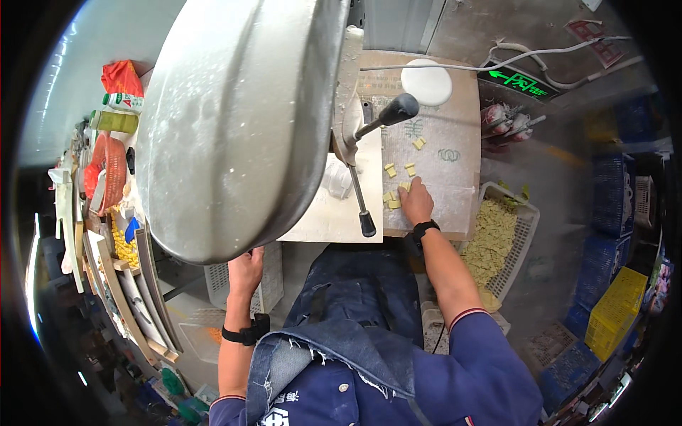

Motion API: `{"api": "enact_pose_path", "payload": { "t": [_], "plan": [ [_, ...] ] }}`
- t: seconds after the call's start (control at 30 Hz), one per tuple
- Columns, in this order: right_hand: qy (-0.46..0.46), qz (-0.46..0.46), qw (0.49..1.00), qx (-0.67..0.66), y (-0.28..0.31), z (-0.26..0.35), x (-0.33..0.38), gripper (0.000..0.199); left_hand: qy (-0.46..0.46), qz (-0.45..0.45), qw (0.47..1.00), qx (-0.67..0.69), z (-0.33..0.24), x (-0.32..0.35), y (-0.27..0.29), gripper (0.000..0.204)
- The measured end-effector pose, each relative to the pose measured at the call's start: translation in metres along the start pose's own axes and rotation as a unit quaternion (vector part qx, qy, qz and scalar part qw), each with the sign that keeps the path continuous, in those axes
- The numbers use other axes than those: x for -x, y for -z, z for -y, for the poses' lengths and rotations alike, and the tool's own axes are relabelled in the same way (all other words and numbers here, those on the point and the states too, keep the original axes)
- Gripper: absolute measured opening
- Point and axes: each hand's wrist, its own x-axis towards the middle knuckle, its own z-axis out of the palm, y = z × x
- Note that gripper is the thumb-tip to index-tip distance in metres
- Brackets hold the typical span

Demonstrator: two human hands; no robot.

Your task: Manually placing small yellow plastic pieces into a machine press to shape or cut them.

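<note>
Left shelf, packages: a red bag (121, 76), a white bottle with a green-and-red label (124, 102) lying on its side, a yellow-green bottle (114, 121) below it, a red mesh basket (106, 170) and a tray of yellow pieces (125, 248).
Left hand (245, 273): under the lower rim of the large grey metal machine housing (234, 121); fingers curled upward against the rim, though whether the grip is closed on anything cannot be told. A black wristband sits on this forearm.
Machine levers: one black-knobbed lever (387, 116) points up to the right, and a second rod with a black knob (361, 206) hangs down over the pale ledge.
Counter (455, 121): a floured board right of the machine, with faint green marks on its surface.
Dough pieces (401, 186): small yellow squares scattered on the counter, several just beside and under the right fingers, one apart higher up.
Right hand (415, 201): palm down on the counter, fingers spread and flat on the pieces, grip apart, clamped on nothing.
Handling advice: sweep the pieces together with flat fingers and light pressure, so that the soft squares keep their shape; keep the sleeve away from the levers.
White disc (426, 82): round, at the far end of the counter.
White crate (515, 245): low beside the counter, heaped with pale yellow cut pieces.
Sign (522, 83): green lit, oblong, with an arrow, on the wall at upper right.
Far right: stacked blue crates (611, 192) and a yellow crate (618, 305).
</note>
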Motion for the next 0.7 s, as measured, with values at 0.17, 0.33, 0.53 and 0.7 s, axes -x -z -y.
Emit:
{"api": "enact_pose_path", "payload": {
  "t": [0.17,0.33,0.53,0.7],
  "plan": [
    [0.048,0.038,0.997,-0.047,0.005,-0.012,-0.006,0.034,0.013,0.053,0.998,0.009,-0.030,0.005,0.006,0.019],
    [0.069,0.049,0.991,-0.105,0.020,-0.023,0.002,0.028,-0.011,0.053,0.998,0.021,-0.049,0.016,0.009,0.017],
    [0.079,-0.039,0.971,-0.224,0.116,-0.004,0.067,0.021,-0.045,0.067,0.994,0.069,-0.083,0.033,0.026,0.017],
    [0.075,0.014,0.954,-0.291,0.178,0.042,0.131,0.017,-0.174,0.141,0.964,0.146,-0.130,0.034,0.008,0.018]
  ]
}}
